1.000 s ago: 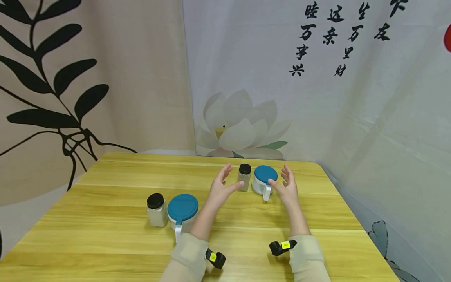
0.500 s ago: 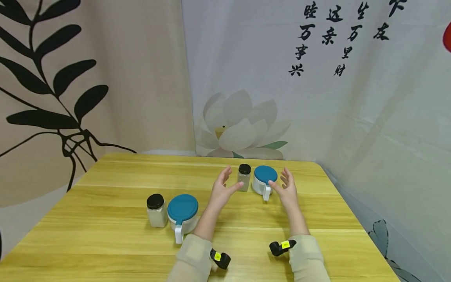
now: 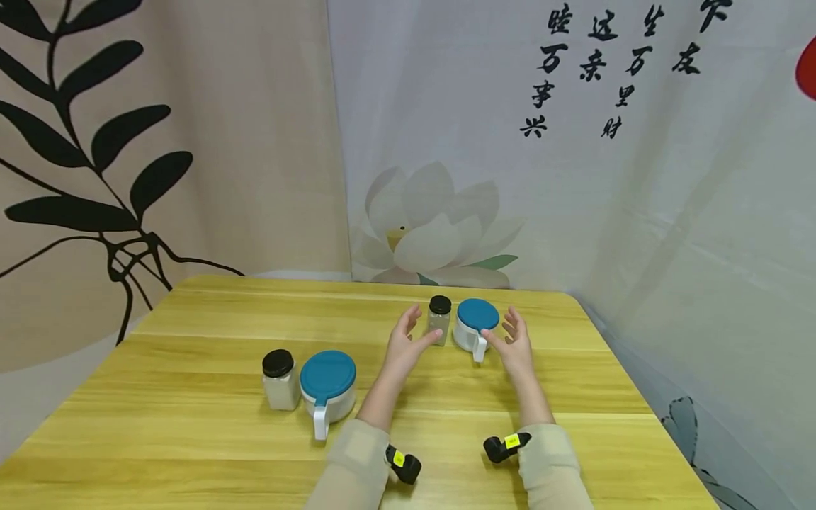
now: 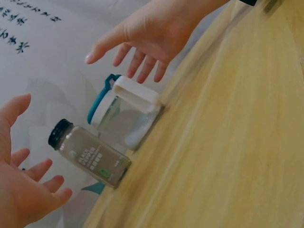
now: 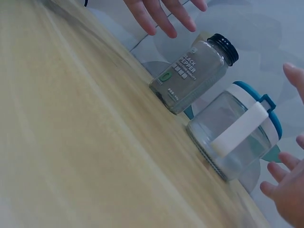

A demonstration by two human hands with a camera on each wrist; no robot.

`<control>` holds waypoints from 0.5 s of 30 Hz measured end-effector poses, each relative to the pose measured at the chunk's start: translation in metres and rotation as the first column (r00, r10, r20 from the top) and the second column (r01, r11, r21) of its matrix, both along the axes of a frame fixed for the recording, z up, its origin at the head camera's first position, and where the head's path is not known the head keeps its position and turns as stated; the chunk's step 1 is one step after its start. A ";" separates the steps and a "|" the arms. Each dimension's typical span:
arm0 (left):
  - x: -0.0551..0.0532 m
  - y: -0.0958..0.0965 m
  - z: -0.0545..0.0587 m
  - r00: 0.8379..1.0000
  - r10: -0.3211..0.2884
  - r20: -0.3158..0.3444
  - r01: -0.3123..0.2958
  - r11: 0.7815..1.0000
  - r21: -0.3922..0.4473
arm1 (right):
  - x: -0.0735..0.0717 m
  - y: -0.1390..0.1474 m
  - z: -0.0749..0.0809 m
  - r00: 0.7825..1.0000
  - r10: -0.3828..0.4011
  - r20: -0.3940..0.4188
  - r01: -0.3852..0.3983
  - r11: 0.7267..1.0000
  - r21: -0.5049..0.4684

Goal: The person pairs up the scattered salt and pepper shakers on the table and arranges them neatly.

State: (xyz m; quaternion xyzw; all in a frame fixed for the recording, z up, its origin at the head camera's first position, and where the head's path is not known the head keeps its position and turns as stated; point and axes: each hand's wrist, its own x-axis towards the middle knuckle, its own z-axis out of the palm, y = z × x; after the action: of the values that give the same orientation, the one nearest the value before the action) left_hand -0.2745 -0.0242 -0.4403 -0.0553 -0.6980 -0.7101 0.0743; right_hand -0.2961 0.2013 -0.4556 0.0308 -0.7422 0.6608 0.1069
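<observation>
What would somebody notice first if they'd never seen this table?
Probably the two bright blue lids, on the front jar left of centre and the back jar toward the far edge of the table. Next, the left hand and right hand, on either side of the back jar and the black-capped pepper bottle, holding neither. Then the big black leaves on the cloth at the left.
</observation>
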 end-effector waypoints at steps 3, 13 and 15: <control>-0.004 0.001 -0.003 1.000 0.010 0.006 -0.011 1.000 0.007 | -0.001 0.000 -0.001 1.000 0.008 0.012 -0.008 1.000 -0.016; -0.017 0.007 -0.007 1.000 0.026 0.010 -0.026 1.000 0.015 | -0.008 -0.004 -0.012 0.999 -0.012 -0.039 0.011 1.000 -0.015; -0.019 0.008 -0.007 1.000 0.027 0.007 -0.027 1.000 0.013 | -0.009 -0.004 -0.013 0.999 -0.013 -0.048 0.011 1.000 -0.028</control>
State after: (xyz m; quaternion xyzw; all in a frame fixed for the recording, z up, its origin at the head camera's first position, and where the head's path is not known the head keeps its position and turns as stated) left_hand -0.2931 -0.0162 -0.4477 -0.0429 -0.6942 -0.7138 0.0820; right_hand -0.3047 0.1968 -0.4691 0.0407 -0.7303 0.6697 0.1290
